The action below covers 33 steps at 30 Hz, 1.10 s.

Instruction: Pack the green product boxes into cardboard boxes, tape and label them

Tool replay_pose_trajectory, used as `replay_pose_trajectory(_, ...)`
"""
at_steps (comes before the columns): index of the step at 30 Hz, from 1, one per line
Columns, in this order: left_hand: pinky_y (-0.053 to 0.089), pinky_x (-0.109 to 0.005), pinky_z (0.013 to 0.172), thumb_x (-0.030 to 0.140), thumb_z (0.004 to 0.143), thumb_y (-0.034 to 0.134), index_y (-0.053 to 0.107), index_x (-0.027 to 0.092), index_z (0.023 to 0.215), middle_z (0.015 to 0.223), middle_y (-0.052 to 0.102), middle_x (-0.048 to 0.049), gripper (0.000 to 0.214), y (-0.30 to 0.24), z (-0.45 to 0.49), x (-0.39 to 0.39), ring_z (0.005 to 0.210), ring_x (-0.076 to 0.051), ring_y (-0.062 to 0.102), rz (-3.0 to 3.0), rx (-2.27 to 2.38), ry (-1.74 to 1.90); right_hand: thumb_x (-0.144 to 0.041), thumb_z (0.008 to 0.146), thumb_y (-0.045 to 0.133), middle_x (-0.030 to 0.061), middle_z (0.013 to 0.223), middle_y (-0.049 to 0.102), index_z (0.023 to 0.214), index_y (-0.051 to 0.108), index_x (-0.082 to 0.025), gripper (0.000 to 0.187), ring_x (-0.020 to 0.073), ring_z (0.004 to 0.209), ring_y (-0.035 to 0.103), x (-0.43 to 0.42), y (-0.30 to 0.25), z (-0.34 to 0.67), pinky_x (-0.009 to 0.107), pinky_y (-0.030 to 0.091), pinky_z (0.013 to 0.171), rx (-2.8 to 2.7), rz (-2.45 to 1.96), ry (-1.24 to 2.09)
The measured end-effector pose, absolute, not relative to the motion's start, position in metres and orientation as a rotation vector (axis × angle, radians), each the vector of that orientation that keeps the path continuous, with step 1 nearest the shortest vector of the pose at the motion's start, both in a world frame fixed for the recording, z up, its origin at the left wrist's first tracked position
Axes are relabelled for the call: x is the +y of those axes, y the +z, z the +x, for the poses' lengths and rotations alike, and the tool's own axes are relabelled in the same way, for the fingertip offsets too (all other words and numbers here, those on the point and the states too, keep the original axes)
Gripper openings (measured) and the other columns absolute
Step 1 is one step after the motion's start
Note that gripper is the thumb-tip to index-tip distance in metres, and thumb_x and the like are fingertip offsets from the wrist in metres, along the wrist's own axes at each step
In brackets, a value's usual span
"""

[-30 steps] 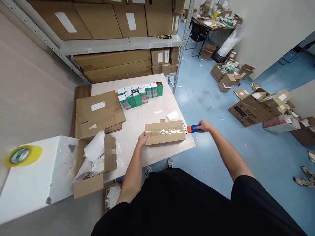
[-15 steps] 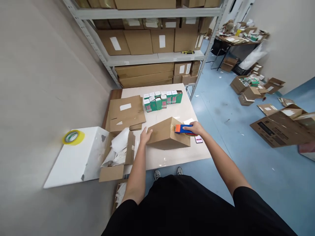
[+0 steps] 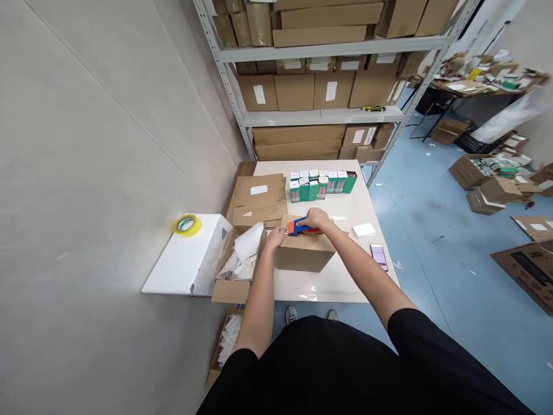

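A closed cardboard box (image 3: 305, 259) stands on the table in front of me. My right hand (image 3: 317, 218) is closed around the handle of a blue and orange tape dispenser (image 3: 298, 227), over the top of the box. The orange nose of the dispenser points left, close to my left hand (image 3: 275, 236). My left hand grips the box at its upper left edge; its fingertips are partly hidden beside the dispenser. Tape on the box top is too small to make out clearly.
Green and white small boxes (image 3: 322, 185) stand behind, beside flattened cardboard (image 3: 260, 196). At left are an open carton of white paper (image 3: 231, 291) and a yellow tape roll (image 3: 187, 225) on a white block (image 3: 181, 271). A phone (image 3: 379, 257) and white cards (image 3: 363, 230) lie right.
The tape dispenser has moved with my right hand from the box's right side to its top left, beside my left hand. The box has turned. My view has swung left.
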<state>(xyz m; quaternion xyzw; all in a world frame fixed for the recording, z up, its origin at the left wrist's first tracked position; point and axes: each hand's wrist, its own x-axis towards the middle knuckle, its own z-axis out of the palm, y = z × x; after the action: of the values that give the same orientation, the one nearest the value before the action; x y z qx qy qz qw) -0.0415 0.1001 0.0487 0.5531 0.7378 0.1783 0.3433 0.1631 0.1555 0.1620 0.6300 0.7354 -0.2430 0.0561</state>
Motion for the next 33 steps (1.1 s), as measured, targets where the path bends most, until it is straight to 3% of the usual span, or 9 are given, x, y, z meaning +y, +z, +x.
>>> replay_pose_trajectory(10, 0.044, -0.051, 0.112, 0.071, 0.101, 0.038, 0.057, 0.022, 0.150, 0.146, 0.064, -0.0177, 0.072, 0.014, -0.056, 0.046, 0.135, -0.040, 0.060, 1.214, 1.958, 0.693, -0.067, 0.074, 0.083, 0.0177, 0.109, 0.079, 0.110, 0.076, -0.015, 0.064, 0.0306, 0.101, 0.075, 0.141, 0.153, 0.134, 0.029, 0.052, 0.075, 2.288, 1.702, -0.703)
replay_pose_trajectory(16, 0.042, -0.051, 0.115, 0.065, 0.103, 0.041, 0.061, 0.021, 0.146, 0.142, 0.067, -0.0164, 0.065, 0.005, -0.060, 0.047, 0.136, -0.039, 0.059, 1.184, 2.007, 0.632, -0.068, 0.069, 0.085, 0.0151, 0.094, 0.077, 0.097, 0.077, -0.014, 0.061, 0.0298, 0.090, 0.073, 0.141, 0.152, 0.221, 0.030, 0.048, 0.067, 2.192, 1.854, -0.640)
replay_pose_trajectory(24, 0.039, -0.053, 0.117, 0.065, 0.101, 0.046, 0.062, 0.019, 0.145, 0.141, 0.067, -0.0176, 0.065, -0.003, -0.064, 0.055, 0.138, -0.041, 0.056, 1.192, 2.020, 0.658, -0.061, 0.076, 0.085, 0.0135, 0.078, 0.070, 0.076, 0.071, -0.016, 0.046, 0.0266, 0.078, 0.065, 0.117, 0.149, 0.346, 0.034, 0.043, 0.065, 2.001, 2.070, -0.631)
replay_pose_trajectory(28, 0.039, -0.053, 0.119, 0.063, 0.101, 0.047, 0.063, 0.021, 0.144, 0.143, 0.067, -0.0161, 0.063, -0.004, -0.063, 0.059, 0.139, -0.040, 0.055, 1.218, 2.001, 0.679, -0.062, 0.075, 0.086, 0.0142, 0.078, 0.070, 0.076, 0.072, -0.018, 0.046, 0.0281, 0.078, 0.065, 0.111, 0.140, 0.365, 0.035, 0.044, 0.067, 1.957, 2.117, -0.690)
replay_pose_trajectory(33, 0.041, -0.053, 0.117, 0.061, 0.101, 0.045, 0.065, 0.021, 0.141, 0.143, 0.066, -0.0160, 0.060, -0.003, -0.065, 0.059, 0.139, -0.040, 0.056, 1.232, 2.012, 0.660, -0.065, 0.075, 0.083, 0.0157, 0.092, 0.075, 0.093, 0.075, -0.017, 0.051, 0.0307, 0.087, 0.070, 0.101, 0.119, 0.348, 0.033, 0.046, 0.068, 1.960, 2.138, -0.620)
